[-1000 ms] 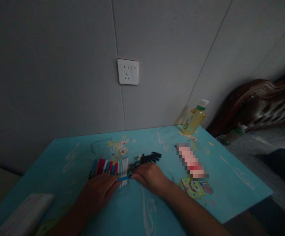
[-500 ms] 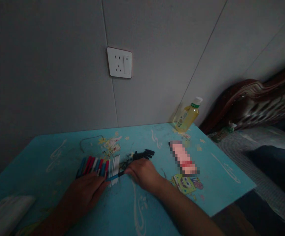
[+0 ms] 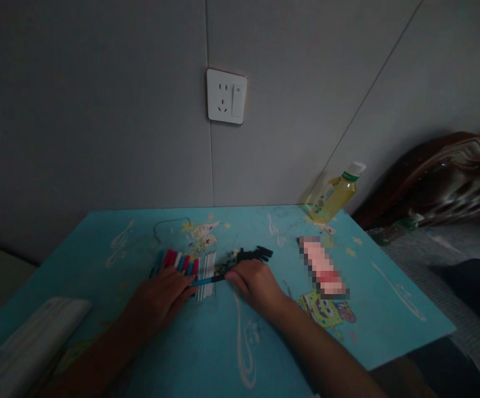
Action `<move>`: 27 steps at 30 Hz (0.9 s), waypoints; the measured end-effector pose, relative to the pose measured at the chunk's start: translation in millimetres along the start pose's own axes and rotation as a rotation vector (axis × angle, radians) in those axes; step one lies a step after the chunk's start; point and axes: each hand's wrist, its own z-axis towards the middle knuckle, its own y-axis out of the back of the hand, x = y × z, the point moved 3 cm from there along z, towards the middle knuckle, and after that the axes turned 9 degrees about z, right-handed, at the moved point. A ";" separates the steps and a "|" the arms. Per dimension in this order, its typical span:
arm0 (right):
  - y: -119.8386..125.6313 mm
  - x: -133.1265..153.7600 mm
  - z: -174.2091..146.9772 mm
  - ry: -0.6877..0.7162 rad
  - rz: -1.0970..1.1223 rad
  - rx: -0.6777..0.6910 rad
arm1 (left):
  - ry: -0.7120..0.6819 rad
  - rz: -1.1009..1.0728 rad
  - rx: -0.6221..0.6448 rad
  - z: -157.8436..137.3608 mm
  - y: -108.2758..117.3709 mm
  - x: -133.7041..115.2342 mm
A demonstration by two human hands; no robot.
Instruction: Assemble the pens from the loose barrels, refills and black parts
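Note:
A blue pen [image 3: 204, 282] with a black end lies level between my two hands. My left hand [image 3: 163, 293] is closed on its blue end, and my right hand [image 3: 254, 282] pinches the black end. Just beyond my left hand is a row of red, blue and white pen barrels [image 3: 176, 260], partly covered by the fingers. Several thin white sticks [image 3: 207, 271] lie side by side behind the pen. Past my right hand sits a pile of small black pieces [image 3: 256, 254], which look like pen caps.
A bottle of yellow liquid [image 3: 334, 196] stands at the table's back right, near the wall. In front of it lies a blurred-out pink item [image 3: 322, 266]. A pale flat object [image 3: 32, 342] rests at the left on the blue table [image 3: 207, 354]. A bed lies to the right.
The camera view has turned left, so everything appears farther right. Both hands keep their hold on the pen, with little other visible change.

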 end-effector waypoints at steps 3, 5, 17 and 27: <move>0.7 1.0 -1.3 0.073 0.032 -0.009 | -0.012 -0.009 0.070 0.7 2.0 -5.9; 1.6 2.3 -2.4 0.121 0.048 -0.014 | -0.032 -0.017 0.105 0.8 3.0 -9.4; 0.6 -2.2 -3.6 -0.010 0.166 -0.017 | -0.029 0.025 0.056 6.3 9.1 -9.1; 1.7 -1.2 -3.6 0.118 0.246 -0.079 | -0.023 0.010 0.051 7.3 10.4 -14.4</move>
